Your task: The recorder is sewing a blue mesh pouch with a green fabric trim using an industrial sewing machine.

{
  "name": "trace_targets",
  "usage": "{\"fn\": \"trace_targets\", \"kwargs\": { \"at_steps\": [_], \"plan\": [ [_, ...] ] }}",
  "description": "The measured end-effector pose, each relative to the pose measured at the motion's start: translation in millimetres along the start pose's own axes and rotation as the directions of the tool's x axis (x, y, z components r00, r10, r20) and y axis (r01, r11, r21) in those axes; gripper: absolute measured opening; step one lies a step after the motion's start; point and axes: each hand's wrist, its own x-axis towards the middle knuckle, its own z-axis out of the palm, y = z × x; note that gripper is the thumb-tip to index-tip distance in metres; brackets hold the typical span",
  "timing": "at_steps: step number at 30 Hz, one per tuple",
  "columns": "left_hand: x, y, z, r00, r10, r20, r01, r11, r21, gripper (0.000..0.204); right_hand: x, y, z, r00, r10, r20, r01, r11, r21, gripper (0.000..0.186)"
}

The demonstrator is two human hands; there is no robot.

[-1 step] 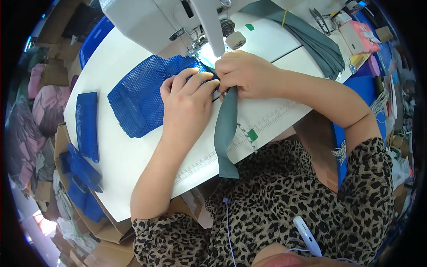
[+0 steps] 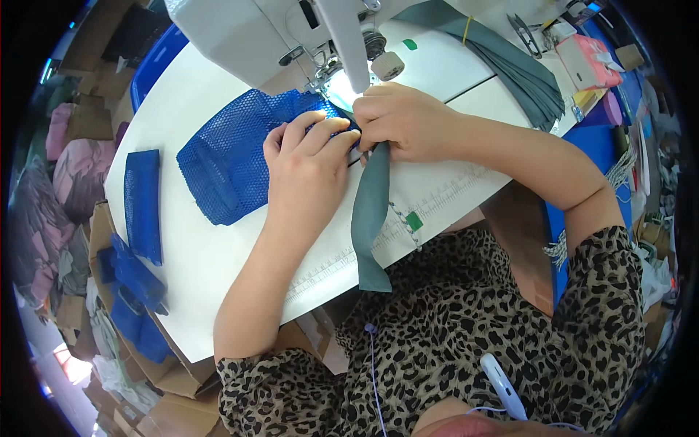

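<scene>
My left hand [image 2: 309, 160] has its fingers curled down on the right end of a blue mesh piece [image 2: 222, 164], just below the needle area of a white sewing machine [image 2: 357, 54]. Close beside it, my right hand [image 2: 404, 120] pinches a grey-green fabric strip [image 2: 370, 218], which hangs down over the ruled front of the white table [image 2: 186, 306]. The join of strip and mesh is mostly hidden by my fingers. A short twisted cord [image 2: 409, 231] lies right of the strip.
Folded blue mesh pieces [image 2: 142, 207] lie at the left, more in a cardboard box [image 2: 102, 226]. A fanned bundle of grey-green strips [image 2: 510, 84] is at the back right, near scissors [image 2: 523, 33] and a pink box [image 2: 586, 62]. Pink bags [image 2: 69, 182] are piled far left.
</scene>
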Motion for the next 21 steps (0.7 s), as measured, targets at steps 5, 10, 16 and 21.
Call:
{"fn": "trace_targets", "kwargs": {
  "at_steps": [5,10,16,21],
  "plan": [
    [0.1,0.6,0.1,1.0,-0.009,-0.003,0.009,1.0,-0.006,0.016,0.0,-0.6,-0.3,1.0,-0.018,-0.019,0.017,1.0,-0.021,0.008],
    [-0.6,0.2,0.5,1.0,-0.01,0.006,0.01,1.0,-0.001,0.015,0.5,-1.4,-1.0,1.0,-0.023,-0.019,0.023,0.999,-0.03,0.007],
    [-0.1,0.6,1.0,1.0,-0.017,0.007,0.017,0.999,-0.027,0.016,0.4,-2.0,-1.4,1.0,-0.021,-0.014,0.021,0.999,-0.03,0.007],
    [-0.4,-4.5,1.8,1.0,-0.016,0.005,0.016,0.996,-0.087,0.016,3.0,-2.8,-0.2,1.0,-0.007,-0.019,0.006,1.0,-0.006,0.006]
  ]
}}
